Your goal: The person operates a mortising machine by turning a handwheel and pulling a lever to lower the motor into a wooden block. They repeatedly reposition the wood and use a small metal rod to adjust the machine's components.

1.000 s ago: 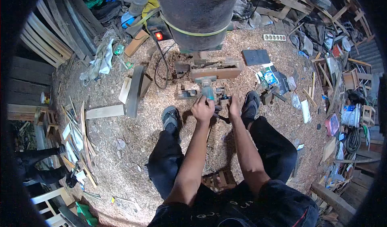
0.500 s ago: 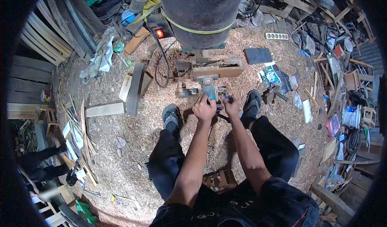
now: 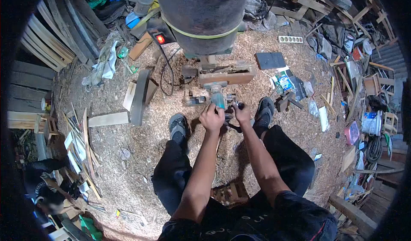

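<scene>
I sit over a sawdust floor with both arms stretched forward. My left hand [image 3: 212, 118] is closed around the teal body of a small power tool [image 3: 218, 98] that stands on the ground between my feet. My right hand [image 3: 242, 112] grips a dark part on the tool's right side. Just beyond the tool lies a wooden block [image 3: 227, 75], and behind that rises a big black drum [image 3: 201, 14] with a yellow-green band.
A box with a lit red switch [image 3: 160, 38] and a black cable sits left of the drum. Planks [image 3: 139, 96] lie to the left, with scrap wood, packets and clutter to the right. Another person [image 3: 40, 187] crouches at the lower left. A small wooden stool [image 3: 229, 192] sits under me.
Both hands stay on the tool and shift only slightly. The view has drifted a little. The person at the lower left has moved and bent lower.
</scene>
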The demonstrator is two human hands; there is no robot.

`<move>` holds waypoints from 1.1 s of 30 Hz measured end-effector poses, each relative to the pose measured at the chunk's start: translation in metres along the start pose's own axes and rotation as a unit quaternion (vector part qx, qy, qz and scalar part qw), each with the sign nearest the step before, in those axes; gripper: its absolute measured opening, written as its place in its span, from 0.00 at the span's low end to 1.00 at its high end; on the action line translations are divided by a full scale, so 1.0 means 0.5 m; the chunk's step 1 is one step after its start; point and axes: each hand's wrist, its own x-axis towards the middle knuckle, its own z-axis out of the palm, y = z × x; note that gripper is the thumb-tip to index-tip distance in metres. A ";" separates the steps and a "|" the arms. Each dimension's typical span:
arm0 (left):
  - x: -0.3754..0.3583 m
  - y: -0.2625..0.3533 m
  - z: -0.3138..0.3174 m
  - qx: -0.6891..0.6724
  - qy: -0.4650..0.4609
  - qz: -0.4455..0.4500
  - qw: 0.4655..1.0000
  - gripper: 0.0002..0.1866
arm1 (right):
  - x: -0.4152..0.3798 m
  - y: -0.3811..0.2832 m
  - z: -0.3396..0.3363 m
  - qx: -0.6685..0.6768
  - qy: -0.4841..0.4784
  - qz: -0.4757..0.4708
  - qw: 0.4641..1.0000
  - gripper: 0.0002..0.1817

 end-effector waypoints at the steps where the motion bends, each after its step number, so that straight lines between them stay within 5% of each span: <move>1: 0.002 0.000 0.003 -0.007 0.007 0.004 1.000 0.12 | 0.015 0.023 0.006 0.065 -0.036 0.011 0.997 0.27; 3: 0.000 -0.006 0.009 -0.020 0.022 0.010 1.000 0.12 | 0.057 0.099 0.034 0.192 -0.110 0.032 0.975 0.27; 4: 0.003 -0.007 0.011 -0.027 0.026 0.015 0.999 0.12 | 0.019 0.002 -0.034 0.280 -0.192 0.103 0.935 0.28; 7: 0.008 -0.002 0.004 -0.037 0.040 0.027 0.998 0.12 | 0.058 -0.024 -0.079 0.108 -0.265 0.087 0.954 0.34; 10: 0.002 0.004 0.001 -0.024 0.048 0.033 0.998 0.12 | 0.050 -0.054 -0.077 -0.109 -0.212 0.082 0.968 0.34; 14: 0.001 -0.002 0.009 -0.019 0.040 0.026 0.999 0.13 | -0.020 -0.059 -0.026 -0.130 0.027 -0.071 0.989 0.37; 18: -0.006 -0.001 0.009 -0.029 0.030 0.018 0.999 0.13 | 0.022 0.013 -0.013 -0.119 -0.009 -0.147 0.982 0.36; 21: -0.003 -0.006 0.011 -0.013 0.024 0.015 1.000 0.13 | 0.047 -0.003 -0.039 -0.068 -0.152 -0.009 0.986 0.31; 26: -0.001 -0.009 0.009 -0.029 0.024 0.017 0.999 0.14 | -0.009 0.006 0.012 0.120 -0.028 -0.104 0.987 0.29; 29: 0.000 -0.008 0.008 -0.034 0.023 0.025 0.999 0.14 | -0.007 0.019 0.020 0.105 -0.042 -0.077 0.991 0.28; 33: 0.001 -0.009 0.008 -0.043 0.023 0.029 0.998 0.13 | 0.016 0.064 0.054 0.117 -0.021 -0.169 0.978 0.20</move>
